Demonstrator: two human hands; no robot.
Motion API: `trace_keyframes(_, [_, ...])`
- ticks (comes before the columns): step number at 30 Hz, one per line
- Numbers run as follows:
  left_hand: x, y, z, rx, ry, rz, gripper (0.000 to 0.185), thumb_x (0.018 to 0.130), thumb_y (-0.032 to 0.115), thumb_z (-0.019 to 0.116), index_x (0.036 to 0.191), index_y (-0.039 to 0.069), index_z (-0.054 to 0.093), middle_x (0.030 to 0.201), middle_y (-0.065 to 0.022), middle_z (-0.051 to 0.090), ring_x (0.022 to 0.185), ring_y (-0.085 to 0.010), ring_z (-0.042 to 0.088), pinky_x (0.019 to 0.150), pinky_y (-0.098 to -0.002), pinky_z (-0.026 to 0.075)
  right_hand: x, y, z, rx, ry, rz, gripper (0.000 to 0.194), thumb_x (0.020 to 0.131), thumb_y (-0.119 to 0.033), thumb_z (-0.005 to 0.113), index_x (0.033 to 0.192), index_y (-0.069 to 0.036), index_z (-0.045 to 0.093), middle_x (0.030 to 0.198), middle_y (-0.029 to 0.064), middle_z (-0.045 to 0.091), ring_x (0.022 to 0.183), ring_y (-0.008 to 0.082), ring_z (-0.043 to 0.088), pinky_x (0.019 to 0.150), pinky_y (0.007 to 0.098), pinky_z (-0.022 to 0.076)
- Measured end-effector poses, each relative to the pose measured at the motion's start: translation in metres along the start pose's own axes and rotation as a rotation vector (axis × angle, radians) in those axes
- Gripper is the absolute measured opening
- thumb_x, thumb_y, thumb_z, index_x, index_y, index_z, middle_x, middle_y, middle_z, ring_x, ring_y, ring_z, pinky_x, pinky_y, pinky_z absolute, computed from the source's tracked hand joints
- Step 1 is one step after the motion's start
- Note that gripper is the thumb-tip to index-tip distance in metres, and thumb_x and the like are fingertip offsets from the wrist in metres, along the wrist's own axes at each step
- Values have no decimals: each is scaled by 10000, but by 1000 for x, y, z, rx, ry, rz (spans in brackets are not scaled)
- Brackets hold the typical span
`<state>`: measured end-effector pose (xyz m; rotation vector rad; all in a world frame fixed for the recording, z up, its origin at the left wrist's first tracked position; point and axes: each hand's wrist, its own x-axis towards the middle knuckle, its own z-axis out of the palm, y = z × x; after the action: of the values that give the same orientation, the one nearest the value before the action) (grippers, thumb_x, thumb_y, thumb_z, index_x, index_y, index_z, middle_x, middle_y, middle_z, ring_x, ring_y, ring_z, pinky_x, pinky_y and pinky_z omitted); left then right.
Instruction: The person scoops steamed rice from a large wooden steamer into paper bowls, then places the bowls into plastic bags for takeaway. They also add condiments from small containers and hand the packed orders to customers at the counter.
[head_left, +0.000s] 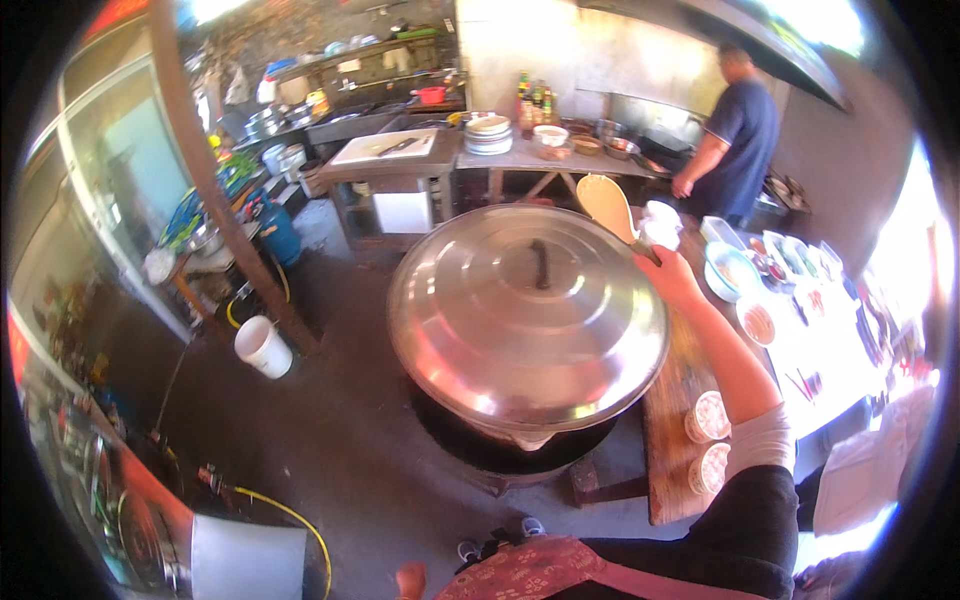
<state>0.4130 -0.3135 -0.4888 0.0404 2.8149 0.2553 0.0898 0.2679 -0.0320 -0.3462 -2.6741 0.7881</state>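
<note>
My right hand (669, 279) grips the handle of a pale yellow rice paddle (604, 204), its flat blade tilted up and away from me. Below and left of that hand a large round metal lid (480, 322) with a dark handle (538, 262) covers a wide pot. Hardly any of the pot shows under the lid's rim. Down at the lower edge of the view is my left hand (410, 580), low beside my apron (517, 570) and partly cut off. Its fingers are too small and blurred to make out. A crumpled white cloth or bag (660, 225) lies just beyond my right hand.
Two patterned bowls (709, 420) of whitish food stand on the wooden bench (671, 480) at right. Beyond it, a white-topped table (825, 382) carries tubs and a blue basin (729, 271). A person (742, 135) stands at the back stove. Left are a post (225, 172) and bucket (264, 347).
</note>
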Motion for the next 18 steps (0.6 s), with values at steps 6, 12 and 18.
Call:
trace_keyframes(6, [126, 169, -359, -714, 725, 278, 116, 860, 87, 563, 838, -18, 607, 754, -119, 587, 667, -192, 552, 627, -307, 444, -48, 92, -38, 241, 107, 60, 314, 795, -285, 596, 835, 26, 585, 706, 173, 582, 669, 280, 580, 636, 369, 444])
trace_keyframes(12, [249, 370, -488, -418, 464, 529, 415, 851, 401, 548, 881, -3, 637, 817, -169, 642, 801, -296, 633, 696, -363, 483, -98, 118, -34, 353, 160, 194, 282, 802, -267, 571, 730, 6, 579, 590, 83, 574, 538, 159, 524, 553, 332, 428])
trace_keyframes(18, [295, 457, -480, -8, 490, 365, 440, 800, 423, 541, 781, 1, 664, 804, -206, 641, 776, -365, 624, 693, -438, 499, -156, 111, -28, 276, 147, 230, 252, 770, -239, 608, 863, -5, 605, 643, 179, 575, 585, 242, 576, 577, 371, 448])
